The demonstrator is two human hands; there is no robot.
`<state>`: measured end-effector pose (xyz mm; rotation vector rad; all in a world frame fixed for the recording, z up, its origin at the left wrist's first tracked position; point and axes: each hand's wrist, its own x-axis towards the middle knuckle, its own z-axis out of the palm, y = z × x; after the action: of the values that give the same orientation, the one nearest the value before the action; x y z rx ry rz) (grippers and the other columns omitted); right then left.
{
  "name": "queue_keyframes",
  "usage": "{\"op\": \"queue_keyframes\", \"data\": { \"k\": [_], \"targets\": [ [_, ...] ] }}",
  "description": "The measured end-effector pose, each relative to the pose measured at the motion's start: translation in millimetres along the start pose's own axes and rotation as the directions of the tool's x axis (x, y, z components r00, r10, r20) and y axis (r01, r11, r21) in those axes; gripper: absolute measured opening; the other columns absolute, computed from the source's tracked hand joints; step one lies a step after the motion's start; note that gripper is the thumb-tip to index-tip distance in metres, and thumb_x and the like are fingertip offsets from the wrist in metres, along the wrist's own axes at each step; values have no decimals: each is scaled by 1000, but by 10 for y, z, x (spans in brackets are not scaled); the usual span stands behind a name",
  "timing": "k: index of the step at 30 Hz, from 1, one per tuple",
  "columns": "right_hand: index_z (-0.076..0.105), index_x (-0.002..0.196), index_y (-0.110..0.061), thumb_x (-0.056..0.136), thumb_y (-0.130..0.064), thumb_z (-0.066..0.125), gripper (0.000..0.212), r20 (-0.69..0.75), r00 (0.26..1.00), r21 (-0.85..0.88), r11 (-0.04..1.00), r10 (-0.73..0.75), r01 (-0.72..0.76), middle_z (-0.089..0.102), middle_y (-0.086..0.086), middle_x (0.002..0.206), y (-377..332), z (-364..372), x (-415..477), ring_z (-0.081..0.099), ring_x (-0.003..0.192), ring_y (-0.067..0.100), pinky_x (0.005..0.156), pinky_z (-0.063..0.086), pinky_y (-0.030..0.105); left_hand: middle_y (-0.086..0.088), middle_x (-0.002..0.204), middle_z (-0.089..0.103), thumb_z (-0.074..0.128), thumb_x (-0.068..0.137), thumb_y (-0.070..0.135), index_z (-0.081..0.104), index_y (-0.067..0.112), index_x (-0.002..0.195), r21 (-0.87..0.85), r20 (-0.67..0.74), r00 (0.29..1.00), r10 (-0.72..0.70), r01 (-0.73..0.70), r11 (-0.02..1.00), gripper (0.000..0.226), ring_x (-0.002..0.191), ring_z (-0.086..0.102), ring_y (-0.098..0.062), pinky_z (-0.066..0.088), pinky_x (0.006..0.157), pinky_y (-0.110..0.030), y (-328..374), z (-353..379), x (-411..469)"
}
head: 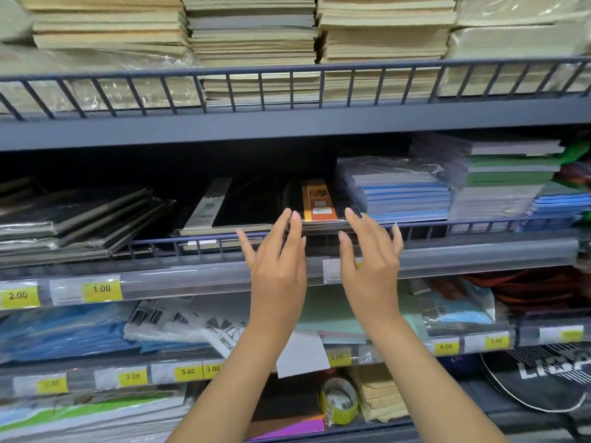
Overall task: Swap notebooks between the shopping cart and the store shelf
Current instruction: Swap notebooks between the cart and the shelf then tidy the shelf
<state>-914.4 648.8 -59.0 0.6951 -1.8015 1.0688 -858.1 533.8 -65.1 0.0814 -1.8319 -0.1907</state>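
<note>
The person is reaching both hands up toward the middle shelf (287, 251), and the thing that matters is lying directly ahead of them: a small dark notebook (316, 203) in clear wrap with an orange and yellow band across its cover. It is resting flat on a low stack, its near edge sitting just behind the wire rail (447, 223) of the shelf.

The left hand (276, 251) is spreading open, fingers straight and pointing up and forward, its fingertips (295, 219) arriving at the notebook's near left corner. The right hand (371, 254) is likewise open, its fingertips reaching the near right corner. Neither is gripping anything; whether the tips are actually touching the wrap cannot be told.

The notebook's long axis is running away from the hands, front to back into the shelf, so the short near edge is the one facing them and sitting between the two hands. Both are about equally close. Judging by that, the coming move is likely a two-handed hold on the near edge. A wider black notebook (240, 203) is lying just beyond the left hand, and a blue stack (406, 199) beyond the right.
</note>
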Motion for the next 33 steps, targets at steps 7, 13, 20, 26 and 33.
{"op": "queue_keyframes", "data": {
  "k": [7, 13, 20, 26, 33],
  "targets": [
    [68, 112, -7, 88, -12, 62, 26, 130, 991, -82, 995, -45, 56, 72, 7, 100, 70, -65, 234, 67, 95, 23, 111, 32, 47, -16, 113, 69, 64, 89, 2, 67, -2, 113, 11, 5, 1000, -12, 12, 1000, 25, 83, 69, -20, 10, 111, -69, -58, 65, 154],
    [66, 118, -5, 91, -21, 53, 33, 184, 981, -143, 987, -52, 79, 69, 11, 101, 51, -47, 208, 63, 100, 24, 111, 31, 50, -13, 112, 69, 55, 96, 18, 67, 0, 114, 44, 43, 999, 4, -6, 999, 29, 90, 68, -19, 7, 114, -65, -88, 100, 152],
    [64, 118, -4, 88, -22, 47, 39, 306, 950, -305, 951, 54, 44, 67, 15, 95, -87, -48, 307, 62, 91, 32, 108, 32, 51, -13, 111, 68, 53, 95, 23, 66, 0, 115, 115, 116, 993, 33, -46, 992, 34, 92, 64, -23, 7, 113, -64, -85, 87, 210],
    [67, 110, -1, 86, -28, 35, 48, 305, 943, -405, 914, 133, 3, 68, 19, 87, -214, -10, 363, 62, 82, 38, 102, 37, 54, -14, 112, 68, 54, 94, 27, 66, -1, 114, 110, 180, 984, 18, -38, 993, 37, 92, 64, -26, 4, 113, -63, -67, 68, 258],
    [64, 119, 2, 91, -4, 57, 30, 357, 920, -224, 971, 158, -80, 71, 21, 94, -126, -65, 410, 66, 88, 39, 111, 30, 50, -14, 95, 74, 66, 85, 21, 74, -1, 95, -63, 227, 974, 19, -5, 998, 26, 84, 71, -27, 21, 108, -66, -186, -59, 476]
  ]
}}
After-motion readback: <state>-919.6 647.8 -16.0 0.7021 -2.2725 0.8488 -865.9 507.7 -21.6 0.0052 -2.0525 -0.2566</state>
